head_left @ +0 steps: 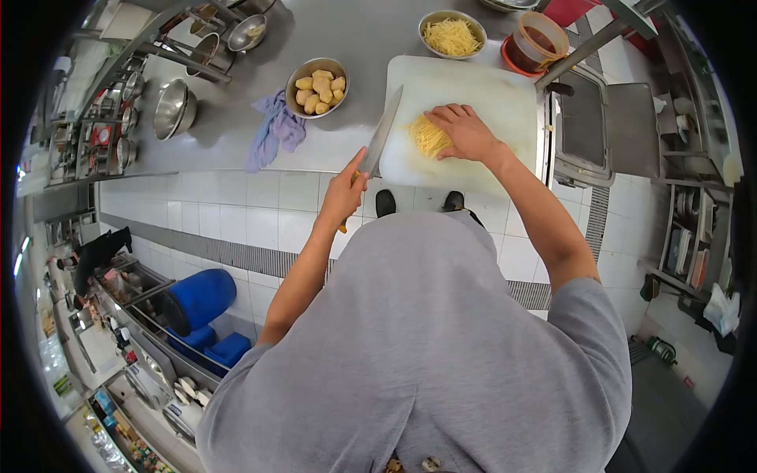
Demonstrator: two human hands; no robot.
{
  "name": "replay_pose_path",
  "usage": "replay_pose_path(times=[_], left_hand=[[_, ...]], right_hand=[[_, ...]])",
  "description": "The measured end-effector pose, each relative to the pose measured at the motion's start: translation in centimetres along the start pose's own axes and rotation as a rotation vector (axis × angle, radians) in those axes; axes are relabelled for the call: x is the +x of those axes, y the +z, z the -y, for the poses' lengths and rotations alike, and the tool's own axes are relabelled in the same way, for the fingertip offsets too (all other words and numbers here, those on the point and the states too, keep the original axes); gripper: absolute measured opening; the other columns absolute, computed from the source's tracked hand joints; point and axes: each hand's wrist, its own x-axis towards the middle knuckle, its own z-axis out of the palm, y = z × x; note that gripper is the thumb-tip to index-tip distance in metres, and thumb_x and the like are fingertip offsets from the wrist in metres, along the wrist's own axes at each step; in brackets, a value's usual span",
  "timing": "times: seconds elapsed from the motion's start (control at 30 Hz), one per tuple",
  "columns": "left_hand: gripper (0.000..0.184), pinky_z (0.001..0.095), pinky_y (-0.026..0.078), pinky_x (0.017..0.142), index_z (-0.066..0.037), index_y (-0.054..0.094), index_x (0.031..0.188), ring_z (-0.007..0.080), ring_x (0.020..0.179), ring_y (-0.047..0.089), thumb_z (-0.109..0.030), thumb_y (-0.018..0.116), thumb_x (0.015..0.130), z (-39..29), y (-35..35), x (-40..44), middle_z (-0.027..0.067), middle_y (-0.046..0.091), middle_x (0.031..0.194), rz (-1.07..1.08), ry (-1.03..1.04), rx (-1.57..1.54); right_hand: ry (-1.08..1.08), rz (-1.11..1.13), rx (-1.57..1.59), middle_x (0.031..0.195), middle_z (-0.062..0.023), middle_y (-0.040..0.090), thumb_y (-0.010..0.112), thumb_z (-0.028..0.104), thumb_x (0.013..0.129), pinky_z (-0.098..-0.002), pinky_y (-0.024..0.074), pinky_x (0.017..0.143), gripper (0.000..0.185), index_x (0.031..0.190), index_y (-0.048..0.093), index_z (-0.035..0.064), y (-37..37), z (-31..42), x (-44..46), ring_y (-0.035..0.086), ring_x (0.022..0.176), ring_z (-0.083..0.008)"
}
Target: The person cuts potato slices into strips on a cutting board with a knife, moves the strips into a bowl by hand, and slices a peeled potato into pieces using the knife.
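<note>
My left hand (344, 194) is closed around the yellow handle of a large kitchen knife (384, 130). The blade points up and away over the left edge of the white cutting board (509, 106). On that board lies a pile of thin yellow ginger shreds (426, 136). My right hand (467, 132) cups the pile from its right side, fingers at the far edge and thumb at the near edge. Part of the pile is hidden under the palm. The blade is apart from the shreds.
A metal bowl of peeled ginger pieces (317, 88) stands left of the board, beside a purple cloth (277, 132). Behind the board are a bowl of shreds (453, 36) and a tub of reddish-brown contents (538, 43). Stacked metal bowls (173, 110) sit farther left.
</note>
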Motion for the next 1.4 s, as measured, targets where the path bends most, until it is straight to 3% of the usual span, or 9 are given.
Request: replay_pose_path(times=[0.23,0.43,0.47,0.53,0.63,0.9,1.1,1.37,1.4], left_hand=[[0.063,0.0303,0.051,0.052,-0.036,0.052,0.174,0.0087,0.055,0.052,-0.017,0.063,0.115,1.6,1.9,-0.7,0.0007,0.065,0.082,0.035,-0.074,-0.052],[0.061,0.0305,0.05,0.05,-0.034,0.054,0.173,0.0092,0.054,0.051,-0.017,0.062,0.115,0.1,2.5,-1.2,0.0014,0.065,0.083,0.195,-0.069,-0.093],[0.061,0.0256,0.051,0.066,-0.031,0.054,0.174,0.0068,0.071,0.057,-0.017,0.062,0.114,0.1,2.7,-1.2,-0.0014,0.064,0.084,0.22,-0.09,-0.061],[0.062,0.0265,0.052,0.07,-0.031,0.054,0.174,0.0077,0.075,0.06,-0.018,0.062,0.114,0.3,3.4,-0.7,-0.0015,0.064,0.085,0.232,-0.045,-0.052],[0.063,0.0281,0.053,0.076,-0.031,0.052,0.175,0.0094,0.084,0.067,-0.02,0.063,0.115,0.0,4.2,0.0,-0.001,0.064,0.086,0.276,-0.045,-0.057],[0.062,0.0287,0.05,0.047,-0.034,0.049,0.176,0.0072,0.053,0.053,-0.018,0.057,0.116,-3.5,1.6,1.9,0.0035,0.07,0.086,0.335,-0.153,-0.092],[0.063,0.0292,0.05,0.049,-0.032,0.048,0.177,0.0078,0.054,0.051,-0.017,0.058,0.117,-8.1,-0.9,5.2,0.0043,0.07,0.088,0.294,-0.056,-0.05],[0.063,0.0294,0.05,0.051,-0.028,0.046,0.178,0.0085,0.056,0.053,-0.017,0.058,0.116,-7.6,-2.8,5.2,0.0056,0.07,0.089,0.276,-0.085,0.001],[0.063,0.0297,0.05,0.051,-0.028,0.046,0.178,0.0086,0.056,0.053,-0.016,0.058,0.116,-7.1,-2.9,4.8,0.0055,0.07,0.089,0.269,-0.103,-0.014]], right_hand=[[0.222,-0.143,0.083,0.135,-0.007,0.069,0.093,0.034,0.088,-0.0464,0.0536,0.112,0.062,0.141,0.075,0.0073,2.1,1.4,-0.7,0.063,0.131,-0.0298],[0.325,-0.318,0.134,0.115,-0.0123,0.074,0.088,0.023,0.092,-0.0473,0.0619,0.095,0.035,0.121,0.079,0.0043,3.4,2.1,-1.1,0.072,0.112,-0.0348],[0.327,-0.326,0.129,0.115,-0.0123,0.074,0.088,0.023,0.092,-0.0473,0.0619,0.095,0.035,0.121,0.079,0.0043,3.4,2.1,-1.1,0.072,0.112,-0.0348],[0.454,-0.491,0.268,0.112,-0.0163,0.075,0.087,0.022,0.093,-0.0501,0.0619,0.093,0.031,0.115,0.079,0.0019,3.2,2.4,-1.0,0.074,0.108,-0.0388],[0.561,-0.42,0.335,0.112,-0.0182,0.076,0.087,0.023,0.093,-0.0512,0.0615,0.092,0.033,0.115,0.079,0.0001,3.0,2.2,-1.2,0.074,0.107,-0.041],[0.619,-0.503,0.335,0.112,-0.0192,0.075,0.088,0.023,0.093,-0.052,0.0614,0.09,0.034,0.116,0.078,0.0,-0.1,0.3,0.3,0.074,0.105,-0.0427],[0.536,-0.704,0.292,0.12,-0.0212,0.078,0.088,0.023,0.093,-0.0522,0.0612,0.092,0.033,0.113,0.078,-0.001,-5.4,-4.3,4.1,0.075,0.111,-0.0427],[0.626,-0.583,0.113,0.123,-0.0223,0.078,0.084,0.037,0.098,-0.0535,0.0606,0.102,0.044,0.12,0.08,-0.0012,-10.1,-9.4,10.3,0.076,0.117,-0.043],[0.625,-0.414,0.11,0.125,-0.0221,0.078,0.084,0.038,0.098,-0.0536,0.0604,0.103,0.046,0.121,0.08,-0.0017,-10.1,-9.8,10.9,0.075,0.118,-0.0431]])
